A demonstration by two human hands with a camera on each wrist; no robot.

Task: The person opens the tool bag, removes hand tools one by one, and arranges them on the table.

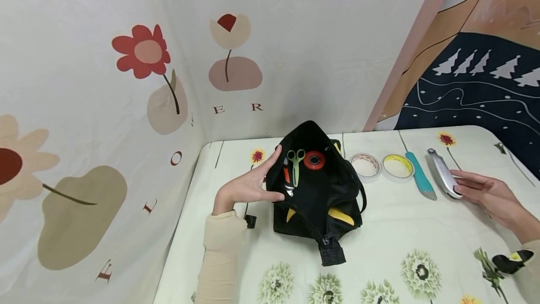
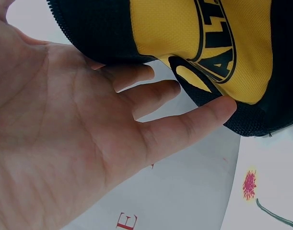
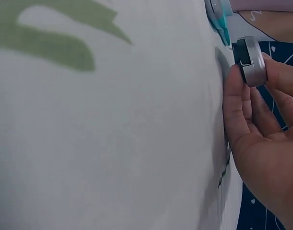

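Observation:
In the head view a black bag with yellow patches stands with its mouth open. My left hand is at the left edge of the mouth, thumb and index finger spread along it. The left wrist view shows straight fingers against the bag's yellow panel. Inside lie green scissors, a red roll and an orange-and-black tool with a metal end. At far right my right hand pinches the lower end of a silver utility knife; its slotted end shows between thumb and finger in the right wrist view.
Between the bag and the utility knife are two tape rolls, one clear and one with a yellow core, and a teal tool with a grey tip. A flower-printed cloth covers the table; fabric walls stand behind and left.

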